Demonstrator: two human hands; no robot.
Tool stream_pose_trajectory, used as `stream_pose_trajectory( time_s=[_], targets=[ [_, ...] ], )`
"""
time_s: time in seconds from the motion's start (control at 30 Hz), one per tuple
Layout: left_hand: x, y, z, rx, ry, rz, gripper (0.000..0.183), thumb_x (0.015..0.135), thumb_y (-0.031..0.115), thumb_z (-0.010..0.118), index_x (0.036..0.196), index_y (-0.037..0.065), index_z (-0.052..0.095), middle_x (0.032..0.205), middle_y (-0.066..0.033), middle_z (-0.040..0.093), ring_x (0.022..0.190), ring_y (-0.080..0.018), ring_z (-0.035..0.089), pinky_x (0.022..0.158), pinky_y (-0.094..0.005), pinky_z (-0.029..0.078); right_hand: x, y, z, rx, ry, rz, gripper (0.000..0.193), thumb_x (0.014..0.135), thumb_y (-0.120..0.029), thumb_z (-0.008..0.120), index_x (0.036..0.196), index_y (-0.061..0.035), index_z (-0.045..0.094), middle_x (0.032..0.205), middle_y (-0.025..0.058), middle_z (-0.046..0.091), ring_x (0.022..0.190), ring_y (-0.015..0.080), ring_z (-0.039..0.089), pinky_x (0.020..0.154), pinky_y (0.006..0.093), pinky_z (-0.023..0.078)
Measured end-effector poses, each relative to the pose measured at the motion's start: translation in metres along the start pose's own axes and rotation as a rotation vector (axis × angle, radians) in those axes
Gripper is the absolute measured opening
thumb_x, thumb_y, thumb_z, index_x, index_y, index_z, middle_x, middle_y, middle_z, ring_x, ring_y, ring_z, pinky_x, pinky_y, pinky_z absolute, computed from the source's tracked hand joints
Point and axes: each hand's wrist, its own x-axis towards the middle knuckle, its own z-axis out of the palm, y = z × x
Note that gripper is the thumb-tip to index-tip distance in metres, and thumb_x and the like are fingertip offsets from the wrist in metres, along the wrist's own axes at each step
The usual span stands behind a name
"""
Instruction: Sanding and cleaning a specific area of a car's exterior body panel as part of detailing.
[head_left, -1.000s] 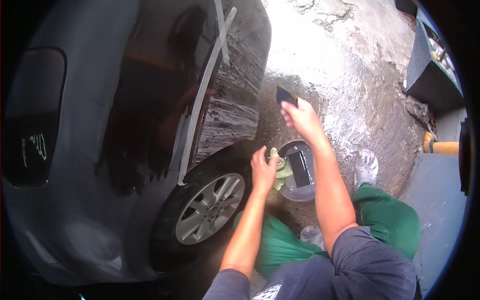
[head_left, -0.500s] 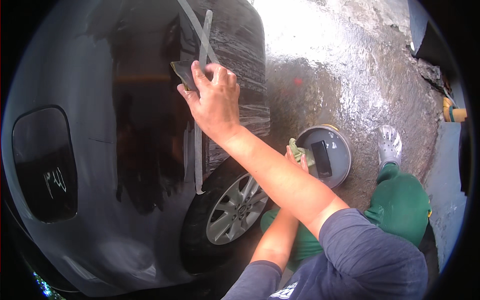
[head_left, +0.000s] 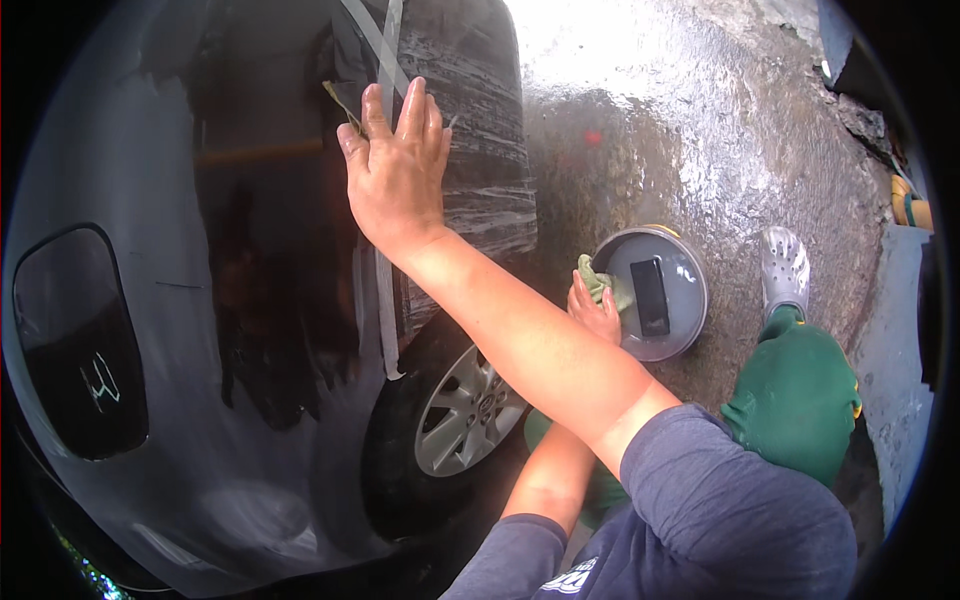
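My right hand [head_left: 398, 180] reaches across to the dark car panel [head_left: 270, 220], fingers stretched out and pressed down over a thin, dark sheet of sandpaper. Only an edge of the sandpaper [head_left: 342, 103] sticks out past the thumb and forefinger; the rest is hidden under the hand. Beneath the crossing right arm, my left hand [head_left: 597, 312] is at the near-left rim of a round bucket [head_left: 702, 300], its fingers around a wet, pale green cloth [head_left: 592, 278]. Inside the bucket, a black rectangular block [head_left: 650, 296] shows in greyish water.
Strips of masking tape [head_left: 387, 310] run down the panel beside a streaked, wet area [head_left: 470, 130]. Below is the car wheel [head_left: 465, 415]. A fuel flap [head_left: 80, 340] lies to the left. My foot in a grey clog [head_left: 785, 265] stands on wet concrete [head_left: 720, 150], right of the bucket.
My right hand has shifted slightly left and up over the panel, and its bent fingers have straightened, covering more of the sandpaper. The left hand stays with the cloth at the bucket.
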Motion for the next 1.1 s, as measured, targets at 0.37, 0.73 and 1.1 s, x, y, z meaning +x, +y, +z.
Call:
stream_pose_trajectory(
  time_s=[0.37,0.73,1.1],
  targets=[
    [-0.005,0.010,0.000,0.013,-0.005,-0.038,0.066,0.098,0.028,0.059,0.152,0.002,0.031,0.139,-0.0284,0.048,0.129,-0.0454,0.047,0.108,-0.0503,0.040,0.006,0.006,-0.006,0.074,-0.019,0.051,0.054,0.102,-0.034,0.052,0.145,-0.0015,0.047,0.152,0.0393,0.027,0.142,0.0513,0.028,0.110,0.0706,0.026],
    [0.000,-0.006,-0.002,0.041,0.043,-0.043,0.066,0.099,0.032,0.059,0.153,0.006,0.032,0.140,-0.0263,0.049,0.128,-0.0456,0.049,0.106,-0.0533,0.041,-0.008,0.001,-0.008,0.106,-0.103,0.053,0.054,0.103,-0.037,0.051,0.144,-0.0022,0.049,0.153,0.0390,0.025,0.143,0.0509,0.026,0.112,0.0701,0.023],
    [0.002,-0.005,-0.010,0.072,0.080,-0.042,0.067,0.096,0.032,0.062,0.152,0.006,0.035,0.137,-0.0265,0.052,0.124,-0.0458,0.051,0.104,-0.0546,0.041,0.000,0.006,-0.009,0.071,-0.141,-0.004,0.055,0.104,-0.040,0.047,0.149,-0.0088,0.046,0.154,0.0390,0.025,0.143,0.0531,0.024,0.114,0.0670,0.020]
  ],
)
